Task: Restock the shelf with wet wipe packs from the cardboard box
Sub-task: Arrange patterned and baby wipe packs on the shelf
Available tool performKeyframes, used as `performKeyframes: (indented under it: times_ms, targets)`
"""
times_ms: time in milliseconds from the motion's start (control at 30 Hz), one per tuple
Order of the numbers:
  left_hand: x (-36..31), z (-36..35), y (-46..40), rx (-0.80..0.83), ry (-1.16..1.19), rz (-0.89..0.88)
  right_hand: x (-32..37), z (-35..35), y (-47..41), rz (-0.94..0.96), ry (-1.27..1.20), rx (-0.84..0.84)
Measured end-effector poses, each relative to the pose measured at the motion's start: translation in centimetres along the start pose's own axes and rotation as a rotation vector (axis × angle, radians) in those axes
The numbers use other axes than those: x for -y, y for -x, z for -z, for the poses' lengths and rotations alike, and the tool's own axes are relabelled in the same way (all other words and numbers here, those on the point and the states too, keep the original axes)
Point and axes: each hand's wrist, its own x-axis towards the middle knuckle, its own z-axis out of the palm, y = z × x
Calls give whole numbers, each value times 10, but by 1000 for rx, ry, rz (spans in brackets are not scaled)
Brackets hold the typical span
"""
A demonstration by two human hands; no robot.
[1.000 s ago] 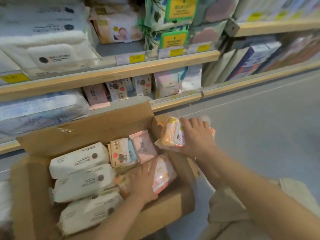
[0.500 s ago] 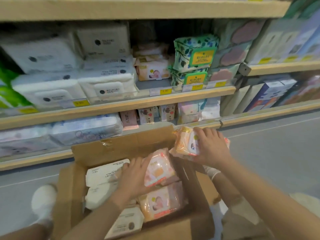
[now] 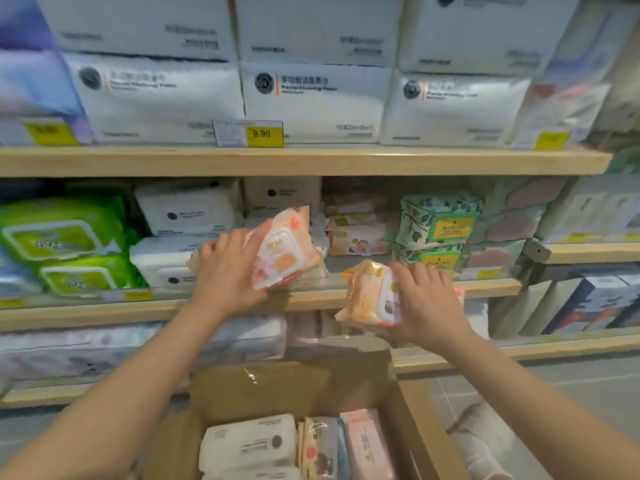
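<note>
My left hand (image 3: 227,271) grips a pink and orange wet wipe pack (image 3: 285,249), raised in front of the middle shelf (image 3: 485,287). My right hand (image 3: 427,301) holds a second orange pack (image 3: 369,294) a little lower, level with that shelf's wooden front edge. Below both hands stands the open cardboard box (image 3: 277,386), with white packs (image 3: 249,443) and small pink packs (image 3: 365,445) still inside. Similar orange baby wipe packs (image 3: 356,233) lie stacked on the middle shelf behind my hands.
Green packs (image 3: 65,244) fill the shelf's left, white packs (image 3: 187,213) its middle, floral green packs (image 3: 438,223) its right. Large white tissue packs (image 3: 311,98) sit on the top shelf behind a 9.90 price tag (image 3: 249,133). Grey floor (image 3: 571,386) lies to the right.
Both hands rose from the box up to the middle shelf, each carrying an orange pack. The left hand's pack came out of the box. The view tilted upward.
</note>
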Motion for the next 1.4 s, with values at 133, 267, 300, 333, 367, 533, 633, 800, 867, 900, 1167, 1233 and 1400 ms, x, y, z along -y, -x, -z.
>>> performKeyframes:
  times_ms: [133,267,300,333,367,533,633,800,867,900,1167,1233,1400]
  targets:
    - [13,-2,-41,-48,-63,-55,3,0,-26,47,-53,-59]
    - [22,-15,-59,-21,-146,-81,2,-8,-42,86,-87,-92]
    - [25,-17,-62,-10,-161,-78,3,-10,-45,97,-85,-101]
    - [29,-18,-65,7,-172,-61,3,-13,-48,108,-75,-106]
    - [33,-19,-67,33,-183,-31,4,-16,-51,118,-62,-112]
    - [50,-25,-72,11,-202,52,14,-34,-73,216,-158,-193]
    - [46,-36,-71,-99,-237,-79,25,-49,-96,287,-269,-307]
    - [41,-38,-69,-153,-232,-97,28,-64,-122,282,-313,-363]
    - [41,-40,-69,-141,-250,-84,24,-65,-123,336,-279,-412]
    - [43,-41,-69,-130,-265,-73,23,-65,-125,384,-258,-436]
    - [52,-47,-95,-155,-255,-125,13,-88,-126,264,-263,-350]
    - [44,-44,-93,-95,-234,-119,10,-95,-118,229,-250,-307]
    - [8,-37,-76,109,-219,44,10,-89,-117,199,-242,-222]
